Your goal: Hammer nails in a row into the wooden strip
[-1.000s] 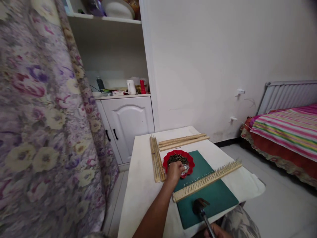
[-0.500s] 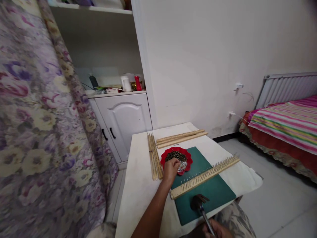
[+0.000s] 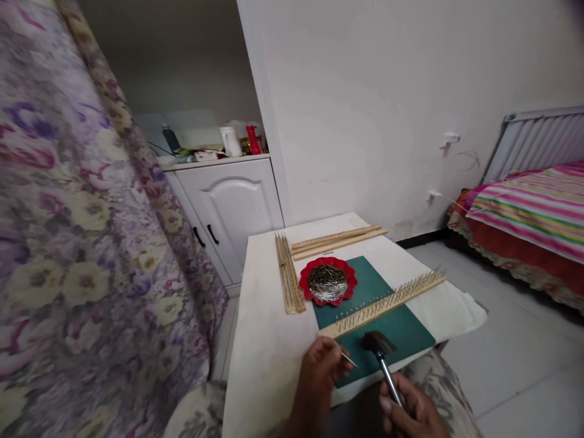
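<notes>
A thin nail (image 3: 349, 359) is pinched in my left hand (image 3: 323, 365), its end pointing down and right over the green mat (image 3: 413, 340). My right hand (image 3: 408, 404) grips a claw hammer (image 3: 387, 376) by its metal shaft, the dark head hanging just above the mat. Across the mat lies a wooden strip (image 3: 392, 304) with rows of nails standing in it; my left hand is close to its near left end. A red scalloped bowl (image 3: 305, 281) heaped with dark and silver nails (image 3: 327, 283) sits behind it, partly on the mat.
Narrow wooden strips (image 3: 289, 280) lie left of the bowl, and more wooden strips (image 3: 337, 241) lie along the back of the white table (image 3: 262, 340). One loose nail (image 3: 328, 252) rests near them. A floral curtain (image 3: 91, 243) hangs at left; a bed (image 3: 538, 213) stands at right.
My left hand has come out of the red bowl and back toward me, bringing a nail. My right hand has lifted slightly with the hammer. The view has tilted down a little.
</notes>
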Demonstrator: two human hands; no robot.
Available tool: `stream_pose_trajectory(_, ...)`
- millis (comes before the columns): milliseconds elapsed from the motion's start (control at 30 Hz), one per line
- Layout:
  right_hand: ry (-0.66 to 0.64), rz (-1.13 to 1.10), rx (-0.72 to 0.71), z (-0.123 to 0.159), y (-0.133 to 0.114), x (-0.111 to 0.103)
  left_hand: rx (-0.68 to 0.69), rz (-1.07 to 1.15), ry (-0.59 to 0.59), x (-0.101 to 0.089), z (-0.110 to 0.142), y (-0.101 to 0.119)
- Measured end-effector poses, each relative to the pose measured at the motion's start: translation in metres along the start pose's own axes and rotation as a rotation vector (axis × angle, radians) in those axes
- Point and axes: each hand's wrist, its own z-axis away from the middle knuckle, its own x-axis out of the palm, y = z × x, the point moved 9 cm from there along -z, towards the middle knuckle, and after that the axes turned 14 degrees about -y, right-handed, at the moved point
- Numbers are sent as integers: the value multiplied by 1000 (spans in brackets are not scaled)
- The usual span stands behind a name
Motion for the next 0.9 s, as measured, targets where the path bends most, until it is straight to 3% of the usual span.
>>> stream_pose_trajectory(100, 25, -27, -60, 4, -15, 2, -64, 206, -111, 32, 12, -38)
stream_pose_trajectory(267, 23, 10, -79, 14, -31, 4, -95, 200, -209, 51, 17, -53)
stream_pose_trajectory(433, 8, 43, -54, 19, -33, 2, -98, -263, -278, 46, 21, -47)
stream_pose_trajectory(633, -26, 56, -44, 14, -16, 6, 190, -975, -382, 61, 33, -19)
stream_pose_trajectory(733, -20, 58, -29, 11, -9, 5, 209, -1103, -293, 48, 30, -4)
stream_pose_trajectory(900, -33, 56, 6, 9, -1, 3, 204, -1044, 97, -5, 4, 37)
